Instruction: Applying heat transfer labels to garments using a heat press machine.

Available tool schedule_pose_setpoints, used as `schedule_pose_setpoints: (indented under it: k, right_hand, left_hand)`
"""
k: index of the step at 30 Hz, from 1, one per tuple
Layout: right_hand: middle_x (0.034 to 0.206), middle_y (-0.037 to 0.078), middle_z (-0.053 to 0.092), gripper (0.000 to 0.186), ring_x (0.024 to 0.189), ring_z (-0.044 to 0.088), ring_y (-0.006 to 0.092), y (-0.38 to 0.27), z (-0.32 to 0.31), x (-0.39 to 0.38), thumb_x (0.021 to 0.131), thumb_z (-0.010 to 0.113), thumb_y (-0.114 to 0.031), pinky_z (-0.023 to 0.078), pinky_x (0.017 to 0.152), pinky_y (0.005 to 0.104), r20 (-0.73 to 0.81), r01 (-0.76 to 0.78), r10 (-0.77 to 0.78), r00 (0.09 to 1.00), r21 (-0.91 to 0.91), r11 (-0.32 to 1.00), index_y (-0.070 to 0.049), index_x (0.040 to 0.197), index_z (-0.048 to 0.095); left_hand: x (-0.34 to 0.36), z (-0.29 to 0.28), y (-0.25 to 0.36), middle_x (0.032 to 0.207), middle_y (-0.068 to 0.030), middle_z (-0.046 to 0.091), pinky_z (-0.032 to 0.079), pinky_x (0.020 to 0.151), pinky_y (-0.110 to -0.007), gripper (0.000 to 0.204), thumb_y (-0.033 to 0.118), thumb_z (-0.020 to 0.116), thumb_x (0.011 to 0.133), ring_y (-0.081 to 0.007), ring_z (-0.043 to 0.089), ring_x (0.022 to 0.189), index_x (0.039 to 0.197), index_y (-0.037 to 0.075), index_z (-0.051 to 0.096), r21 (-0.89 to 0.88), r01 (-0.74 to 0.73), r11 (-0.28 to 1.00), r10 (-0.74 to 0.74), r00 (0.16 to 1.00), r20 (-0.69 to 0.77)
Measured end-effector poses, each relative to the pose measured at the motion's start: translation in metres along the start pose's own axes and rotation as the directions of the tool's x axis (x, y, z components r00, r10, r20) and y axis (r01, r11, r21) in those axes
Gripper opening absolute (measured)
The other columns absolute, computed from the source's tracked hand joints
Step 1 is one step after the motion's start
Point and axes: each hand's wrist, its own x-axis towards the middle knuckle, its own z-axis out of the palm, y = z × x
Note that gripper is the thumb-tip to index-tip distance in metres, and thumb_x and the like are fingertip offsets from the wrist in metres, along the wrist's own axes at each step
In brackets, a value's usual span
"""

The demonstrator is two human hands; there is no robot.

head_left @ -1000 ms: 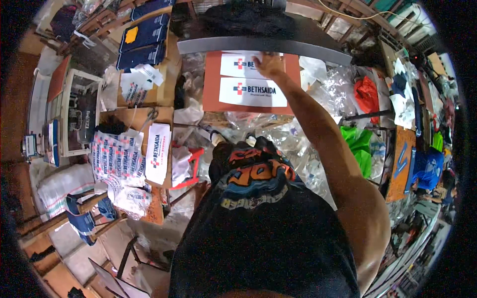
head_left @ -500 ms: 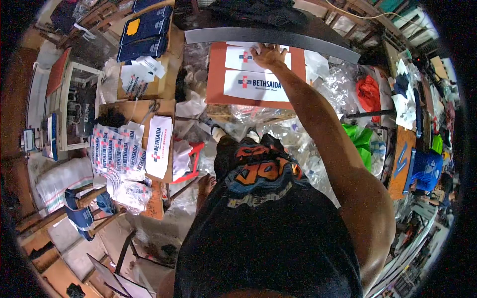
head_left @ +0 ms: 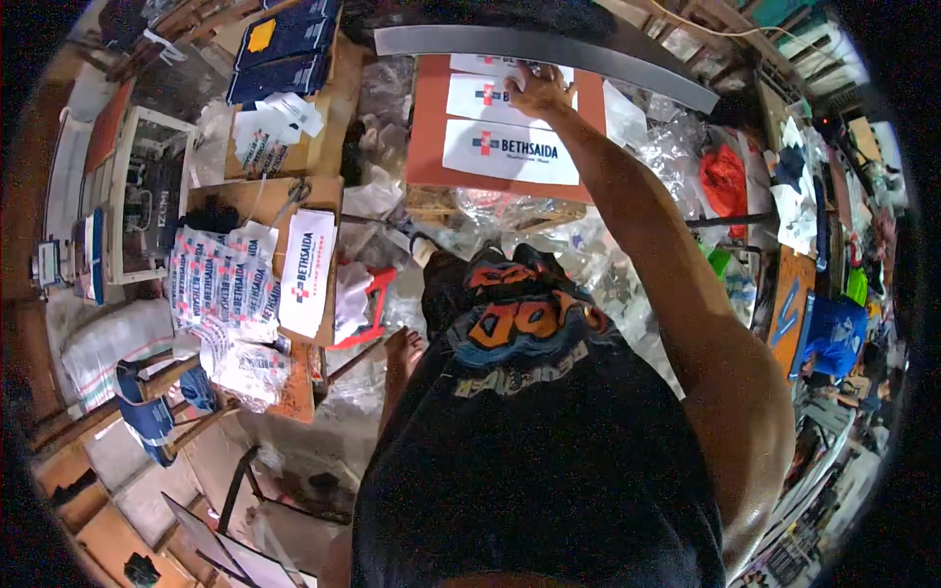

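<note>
White printed sheets lie in a row on a reddish-brown board (head_left: 429,157) ahead of me. The nearest sheet (head_left: 510,169) carries a red cross mark and dark lettering. Beyond it is a similar middle sheet (head_left: 466,95), and a strip of a far sheet (head_left: 475,65) shows below a long grey metal bar (head_left: 549,51). My right hand (head_left: 541,93) rests palm down with spread fingers on the right part of the middle sheet, reaching the far one. Low at my left side, my left hand (head_left: 404,343) hangs with fingers apart, holding nothing.
To the left, a table holds a stack of printed white pieces (head_left: 309,269), scissors (head_left: 294,194) and printed sheets (head_left: 225,279). Folded navy cloths (head_left: 279,64) lie behind. A red stool (head_left: 377,299) stands beside my leg. Clear plastic and a red bundle (head_left: 722,181) lie right.
The view has shifted, so the board sits higher and more of the far sheet shows. My left hand has come further into view. The right hand stays on the sheets.
</note>
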Motion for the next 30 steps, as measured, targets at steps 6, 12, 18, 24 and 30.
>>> schedule_pose_setpoints:
  k: [6,12,18,24,30]
  right_hand:
    - [0.171,0.011,0.019,0.075,0.156,0.018,0.0392,-0.003,-0.004,0.006,0.096,0.043,-0.070,0.020,0.114,0.0774,0.073,0.014,-0.015,0.997,0.008,1.000,-0.035,0.161,0.032]
    - [0.171,0.009,0.019,0.076,0.157,0.018,0.0376,0.001,-0.001,0.011,0.096,0.041,-0.073,0.021,0.115,0.0761,0.096,0.001,0.002,0.995,-0.038,0.999,-0.037,0.162,0.029]
    - [0.170,0.012,0.024,0.076,0.157,0.018,0.0370,-0.004,-0.001,0.017,0.097,0.038,-0.074,0.020,0.116,0.0740,0.082,-0.002,0.006,0.997,-0.058,0.998,-0.036,0.162,0.030]
    - [0.168,0.013,0.028,0.075,0.156,0.019,0.0375,0.002,0.001,0.015,0.097,0.039,-0.073,0.022,0.115,0.0733,0.088,-0.017,0.020,0.996,-0.038,0.999,-0.035,0.161,0.033]
    - [0.168,0.013,0.028,0.073,0.155,0.023,0.0389,-0.006,-0.003,0.009,0.097,0.041,-0.071,0.024,0.113,0.0740,0.032,0.025,-0.024,0.999,-0.038,0.999,-0.033,0.160,0.037]
  left_hand:
    - [0.052,0.009,-0.052,0.082,0.0048,0.046,0.034,0.055,-0.027,0.019,0.031,0.052,0.102,-0.0134,0.045,0.066,0.087,0.023,0.046,-0.670,0.444,0.594,-0.437,0.878,0.195]
    - [0.013,0.019,-0.005,0.074,0.0010,0.049,0.034,0.051,-0.028,0.023,0.029,0.052,0.103,-0.0155,0.050,0.066,0.084,0.019,0.045,0.337,0.083,0.938,-0.050,0.993,-0.106]
    - [-0.001,0.021,-0.025,0.084,-0.0019,0.057,0.043,0.059,-0.030,0.014,0.028,0.059,0.102,-0.0169,0.058,0.074,0.095,0.016,0.055,0.098,0.109,0.989,-0.084,0.970,-0.226]
    - [-0.010,0.006,-0.016,0.093,-0.0032,0.064,0.051,0.067,-0.033,0.016,0.030,0.065,0.100,-0.0188,0.065,0.079,0.104,0.015,0.060,0.299,-0.029,0.954,0.093,0.975,-0.202]
    - [0.011,0.006,0.021,0.090,-0.0033,0.064,0.049,0.059,-0.035,0.025,0.040,0.063,0.098,-0.0213,0.065,0.078,0.093,0.016,0.055,0.885,0.114,0.452,-0.043,0.993,-0.107]
